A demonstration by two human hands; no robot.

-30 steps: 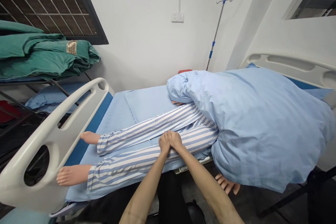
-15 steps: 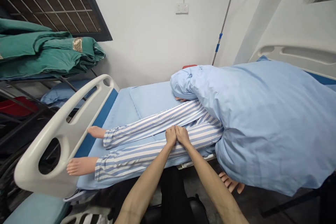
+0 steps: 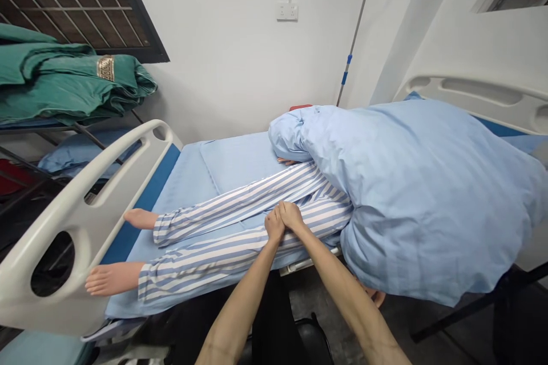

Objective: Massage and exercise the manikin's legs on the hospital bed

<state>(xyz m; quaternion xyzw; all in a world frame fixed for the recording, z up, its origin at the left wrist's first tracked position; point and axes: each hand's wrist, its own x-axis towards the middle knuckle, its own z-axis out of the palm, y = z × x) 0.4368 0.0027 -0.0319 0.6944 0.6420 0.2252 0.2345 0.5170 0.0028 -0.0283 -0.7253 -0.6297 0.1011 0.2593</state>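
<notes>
A figure like a training manikin lies on the bed, its legs in blue-and-white striped trousers (image 3: 192,262) and its bare feet (image 3: 115,279) toward the footboard. My left hand (image 3: 275,224) is closed and rests on the nearer leg around the knee or thigh. Against it, partly overlapping its knuckles, lies my right hand (image 3: 291,215), also closed. The fingertips of both are hidden, so whether they pinch the cloth does not show. A bulky light-blue quilt (image 3: 428,182) covers the upper body. From under its edges show parts of the manikin's hands (image 3: 377,296).
The white footboard (image 3: 103,194) rises at the left, the headboard (image 3: 475,91) at the far right. An IV pole (image 3: 353,40) stands by the wall. Folded green cloth (image 3: 77,80) lies on a rack at left. A dark chair (image 3: 314,339) is below me.
The view has turned slightly to the right. My hands stay on the nearer leg; the right one has come further over the left, which has rolled a little.
</notes>
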